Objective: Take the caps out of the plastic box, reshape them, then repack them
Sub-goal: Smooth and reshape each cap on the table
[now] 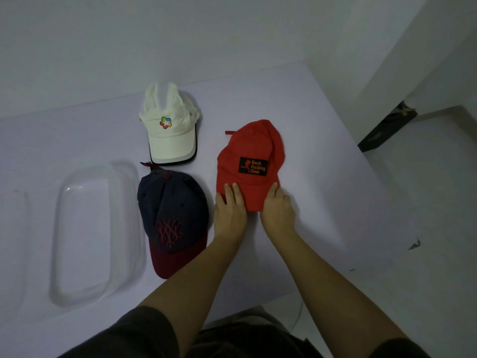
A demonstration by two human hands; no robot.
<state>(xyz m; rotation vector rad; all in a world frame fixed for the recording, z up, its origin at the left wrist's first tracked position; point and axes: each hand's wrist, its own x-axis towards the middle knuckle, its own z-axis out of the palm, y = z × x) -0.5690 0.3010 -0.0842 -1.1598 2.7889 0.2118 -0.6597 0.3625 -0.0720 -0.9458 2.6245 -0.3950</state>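
A red cap point(254, 148) with a black patch lies on the white table, brim toward me. My left hand point(230, 210) and my right hand point(277, 208) both grip its brim from either side, fingers over the top. Left of them rests a navy cap point(171, 202) with a maroon brim and red stitching. Farther back sits a white cap point(169, 130) with a coloured logo. The clear plastic box point(62, 254) stands at the left, with nothing in it.
The table point(322, 189) ends at its right edge and near edge by my body. A clear lid-like piece point(13, 241) lies at the far left. A dark object point(387, 127) sits on the floor to the right. A white wall rises behind.
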